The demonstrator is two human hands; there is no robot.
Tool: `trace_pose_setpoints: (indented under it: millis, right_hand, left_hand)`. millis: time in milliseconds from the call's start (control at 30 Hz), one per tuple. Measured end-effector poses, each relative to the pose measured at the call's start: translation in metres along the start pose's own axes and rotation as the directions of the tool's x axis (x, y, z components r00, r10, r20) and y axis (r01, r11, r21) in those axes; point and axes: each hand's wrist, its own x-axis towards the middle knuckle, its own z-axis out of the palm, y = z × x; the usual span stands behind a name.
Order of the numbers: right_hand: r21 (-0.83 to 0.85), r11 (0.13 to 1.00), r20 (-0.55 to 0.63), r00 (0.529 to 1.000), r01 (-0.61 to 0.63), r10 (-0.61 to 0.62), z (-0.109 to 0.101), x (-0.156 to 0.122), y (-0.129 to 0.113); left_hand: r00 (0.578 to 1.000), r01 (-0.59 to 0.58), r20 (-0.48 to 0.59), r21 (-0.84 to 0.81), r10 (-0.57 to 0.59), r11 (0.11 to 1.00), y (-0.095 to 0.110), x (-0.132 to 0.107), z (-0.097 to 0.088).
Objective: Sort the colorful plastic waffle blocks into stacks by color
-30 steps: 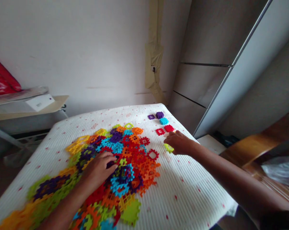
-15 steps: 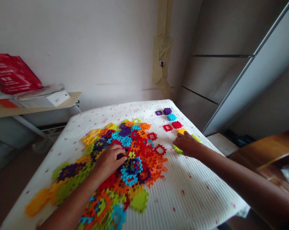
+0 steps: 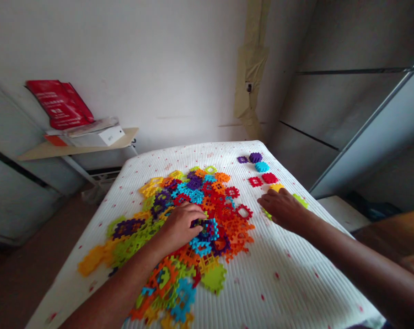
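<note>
My left hand (image 3: 183, 225) rests on a heap of colourful plastic notched building tiles (image 3: 223, 214). Its thumb and fingers are apart around purple and blue tiles (image 3: 210, 228) near the middle. At the right of the bed-like surface, my right hand (image 3: 282, 208) is closed, fingers bent downward. A lime-green tile (image 3: 266, 213) shows under those fingers, and a yellow tile (image 3: 276, 187) lies just behind them. What the right fingertips grip, if anything, is hidden. Beyond lie red tiles (image 3: 269, 177), a light-blue stack (image 3: 262, 167) and a purple stack (image 3: 255, 157).
The tiles lie on a white ribbed cover (image 3: 248, 283) with small red marks. A small side table (image 3: 35, 153) with a red bag (image 3: 61, 105) stands at the back left. A grey cabinet (image 3: 306, 105) rises at the right. Another lime-green tile (image 3: 300, 200) lies beside my right wrist.
The view has turned left, so everything sits farther right. My left hand has shifted slightly right across the heap. The right fingers have drawn back from the yellow tile and bent over the lime-green one.
</note>
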Motion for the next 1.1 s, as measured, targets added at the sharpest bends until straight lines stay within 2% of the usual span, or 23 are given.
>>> trace_pose_setpoints:
  millis: [200, 467, 667, 833, 1033, 1100]
  right_hand:
    - [0.036, 0.997, -0.084, 0.994, 0.068, -0.065, -0.012, 0.002, -0.012]
    - [0.095, 0.989, -0.092, 0.991, 0.111, -0.102, -0.006, 0.001, -0.022]
    - [0.095, 0.987, -0.101, 0.987, 0.131, -0.121, -0.003, 0.001, -0.027]
    - [0.116, 0.984, -0.139, 0.983, 0.137, -0.120, 0.000, 0.000, -0.030]
    - [0.265, 0.946, -0.168, 0.975, 0.187, -0.145, -0.010, 0.003, -0.042]
    - [0.355, 0.908, -0.197, 0.968, 0.221, -0.158, -0.014, 0.005, -0.045]
  left_hand:
    - [0.999, -0.028, 0.024, 0.066, 0.026, 0.997, 0.002, 0.002, 0.010]
    - [0.999, 0.033, 0.002, 0.044, -0.033, 0.998, -0.001, 0.001, 0.007]
    - [1.000, -0.003, -0.012, -0.001, 0.003, 1.000, -0.006, -0.007, 0.005]
    - [0.994, -0.049, -0.095, 0.020, 0.051, 0.999, -0.001, -0.019, -0.002]
    - [0.962, -0.133, -0.236, 0.035, 0.138, 0.990, 0.000, -0.027, -0.014]
    - [0.952, -0.161, -0.262, 0.017, 0.160, 0.987, 0.001, -0.028, -0.015]
